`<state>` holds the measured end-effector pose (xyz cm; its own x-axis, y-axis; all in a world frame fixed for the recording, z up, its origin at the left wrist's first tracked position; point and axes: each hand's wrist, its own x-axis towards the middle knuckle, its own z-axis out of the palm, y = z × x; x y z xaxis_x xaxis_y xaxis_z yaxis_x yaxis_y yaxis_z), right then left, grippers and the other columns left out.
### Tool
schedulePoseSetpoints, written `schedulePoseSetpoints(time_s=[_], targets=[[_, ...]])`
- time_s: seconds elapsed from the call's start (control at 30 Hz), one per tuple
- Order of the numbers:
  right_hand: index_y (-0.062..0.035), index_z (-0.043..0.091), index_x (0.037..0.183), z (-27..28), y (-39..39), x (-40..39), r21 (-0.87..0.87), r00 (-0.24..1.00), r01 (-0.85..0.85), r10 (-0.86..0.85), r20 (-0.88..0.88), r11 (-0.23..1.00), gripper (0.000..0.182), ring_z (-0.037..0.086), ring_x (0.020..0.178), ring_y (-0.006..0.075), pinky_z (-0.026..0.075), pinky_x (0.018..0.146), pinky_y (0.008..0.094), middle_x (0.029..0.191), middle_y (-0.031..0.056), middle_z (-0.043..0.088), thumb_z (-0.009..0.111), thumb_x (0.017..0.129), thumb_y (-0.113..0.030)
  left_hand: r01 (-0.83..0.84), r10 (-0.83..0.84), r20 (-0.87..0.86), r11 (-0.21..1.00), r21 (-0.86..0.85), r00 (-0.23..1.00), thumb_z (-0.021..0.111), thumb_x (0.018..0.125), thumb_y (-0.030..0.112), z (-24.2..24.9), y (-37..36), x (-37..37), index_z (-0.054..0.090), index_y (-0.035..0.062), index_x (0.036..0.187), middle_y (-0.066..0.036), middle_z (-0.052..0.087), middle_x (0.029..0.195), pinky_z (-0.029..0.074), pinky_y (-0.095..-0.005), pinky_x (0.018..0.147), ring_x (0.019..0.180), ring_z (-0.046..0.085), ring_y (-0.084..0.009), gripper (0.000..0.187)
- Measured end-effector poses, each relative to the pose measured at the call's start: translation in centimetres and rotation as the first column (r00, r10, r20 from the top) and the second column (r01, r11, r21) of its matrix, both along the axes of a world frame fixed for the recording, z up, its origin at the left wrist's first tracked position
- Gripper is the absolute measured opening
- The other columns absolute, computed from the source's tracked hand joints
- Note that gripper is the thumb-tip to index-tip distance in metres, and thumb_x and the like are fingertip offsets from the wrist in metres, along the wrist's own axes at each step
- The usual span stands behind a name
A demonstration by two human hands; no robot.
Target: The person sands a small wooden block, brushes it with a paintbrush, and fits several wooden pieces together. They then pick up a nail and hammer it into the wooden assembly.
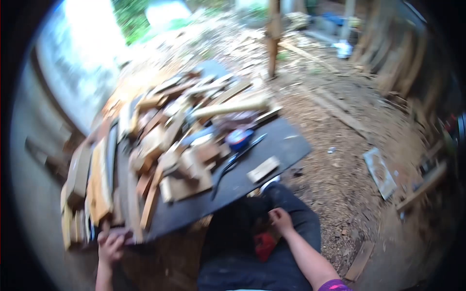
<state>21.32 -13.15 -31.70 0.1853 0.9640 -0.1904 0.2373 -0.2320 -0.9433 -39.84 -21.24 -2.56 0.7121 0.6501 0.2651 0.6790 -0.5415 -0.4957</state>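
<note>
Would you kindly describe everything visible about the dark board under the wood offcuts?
The dark board is a flat, thin, black sheet, lying tilted in the head view. Wood offcuts cover its left part; its right corner lies bare. A small wooden block and a long dark tool rest on it. The left hand is at its near edge.

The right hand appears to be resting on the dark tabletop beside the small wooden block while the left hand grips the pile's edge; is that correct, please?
Not quite. In the head view the right hand is down at the person's lap, by a red object, not on the dark tabletop beside the small wooden block. The left hand is indeed at the near edge of the wood pile.
</note>
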Motion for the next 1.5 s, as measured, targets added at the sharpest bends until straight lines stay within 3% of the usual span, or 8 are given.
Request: schedulePoseSetpoints(time_s=[0.13, 0.2, 0.23, 0.33, 0.7, 0.77, 1.07, 1.5], targets=[[-0.0060, 0.069, 0.107, 0.8, -0.3, -0.2, -0.009, 0.998, 0.042, -0.042, 0.051, 0.999, 0.021, 0.064, 0.069, 0.0104, 0.053, 0.064, 0.0279, 0.083, 0.0037, 0.069, 0.066, 0.099, -0.026, -0.082, 0.083, -0.039, 0.996, 0.026, 0.996, 0.068, 0.063, 0.017, -0.1, 0.5, -0.5, 0.067, 0.0153, 0.075, 0.002, 0.064, 0.094, 0.039, -0.0477, 0.087, 0.089, 0.060, -0.0207, 0.013], [-0.0060, 0.069, 0.109, 1.2, -0.1, -0.5, -0.023, 0.999, 0.033, -0.032, 0.043, 0.999, 0.022, 0.065, 0.070, 0.0109, 0.054, 0.066, 0.0284, 0.084, 0.0043, 0.070, 0.066, 0.099, -0.025, 0.011, -0.010, -0.280, 1.000, 0.001, 0.960, 0.070, 0.096, 0.024, 0.4, 1.2, -3.2, 0.071, 0.0108, 0.121, -0.013, 0.063, 0.131, 0.034, -0.0421, 0.118, 0.131, 0.055, -0.0272, 0.029], [-0.0063, 0.069, 0.109, 1.3, -0.1, -0.4, -0.019, 0.998, 0.030, -0.030, 0.047, 0.999, 0.021, 0.066, 0.071, 0.0114, 0.054, 0.067, 0.0289, 0.085, 0.0044, 0.070, 0.066, 0.099, -0.025, -0.055, 0.036, -0.213, 0.995, -0.083, 0.976, 0.070, 0.093, 0.010, 0.5, 1.4, -3.3, 0.072, 0.0061, 0.114, -0.013, 0.066, 0.125, 0.053, -0.0399, 0.098, 0.121, 0.062, -0.0283, 0.022], [-0.0065, 0.069, 0.110, 1.7, -0.1, -0.4, -0.027, 0.999, 0.035, -0.034, 0.039, 0.999, 0.021, 0.067, 0.073, 0.0119, 0.055, 0.068, 0.0296, 0.085, 0.0043, 0.070, 0.065, 0.099, -0.024, -0.040, 0.045, -0.105, 0.998, 0.049, 0.993, 0.068, 0.066, 0.016, 0.9, 2.7, -0.6, 0.067, 0.0176, 0.076, 0.003, 0.063, 0.093, 0.038, -0.0446, 0.088, 0.089, 0.060, -0.0196, 0.010], [-0.0054, 0.068, 0.110, 1.8, 0.1, 0.0, -0.045, 0.998, 0.066, -0.066, 0.010, 0.997, 0.020, 0.067, 0.076, 0.0126, 0.054, 0.070, 0.0300, 0.088, 0.0048, 0.070, 0.066, 0.099, -0.022, -0.021, 0.017, -0.137, 0.999, -0.031, 0.990, 0.063, 0.072, 0.021, 4.0, 4.0, 3.9, 0.074, 0.0210, 0.084, 0.001, 0.061, 0.090, 0.041, -0.0417, 0.090, 0.094, 0.062, -0.0187, 0.016], [-0.0059, 0.070, 0.110, 2.6, 0.0, 0.0, -0.136, 0.998, 0.051, -0.054, -0.018, 0.989, 0.027, 0.072, 0.098, 0.0255, 0.054, 0.089, 0.0365, 0.104, 0.0129, 0.074, 0.067, 0.096, -0.029, -0.065, 0.059, -0.134, 0.997, -0.045, 0.989, 0.063, 0.074, 0.019, 2.3, 3.5, 3.1, 0.073, 0.0181, 0.085, -0.002, 0.061, 0.092, 0.043, -0.0412, 0.087, 0.095, 0.062, -0.0206, 0.015], [-0.0060, 0.070, 0.108, 3.5, -0.4, -0.1, -0.071, 0.999, 0.013, -0.011, 0.035, 0.997, 0.019, 0.067, 0.076, 0.0137, 0.055, 0.072, 0.0309, 0.087, 0.0056, 0.071, 0.067, 0.098, -0.022, -0.278, 0.277, -0.024, 0.961, -0.012, 0.960, 0.061, 0.079, 0.011, -0.5, 1.4, 4.3, 0.069, 0.0030, 0.092, -0.013, 0.061, 0.102, 0.045, -0.0420, 0.077, 0.094, 0.062, -0.0313, 0.017], [-0.0059, 0.071, 0.106, 4.7, -0.6, 0.1, -0.157, 1.000, -0.015, 0.016, 0.007, 0.987, 0.021, 0.071, 0.098, 0.0256, 0.054, 0.089, 0.0364, 0.101, 0.0128, 0.074, 0.067, 0.095, -0.023, -0.648, 0.655, -0.079, 0.710, -0.274, 0.751, 0.086, 0.064, 0.016, 3.1, -0.9, 9.6, 0.060, -0.0020, 0.108, -0.023, 0.044, 0.145, 0.037, -0.0472, 0.105, 0.134, 0.044, -0.0377, 0.054]])
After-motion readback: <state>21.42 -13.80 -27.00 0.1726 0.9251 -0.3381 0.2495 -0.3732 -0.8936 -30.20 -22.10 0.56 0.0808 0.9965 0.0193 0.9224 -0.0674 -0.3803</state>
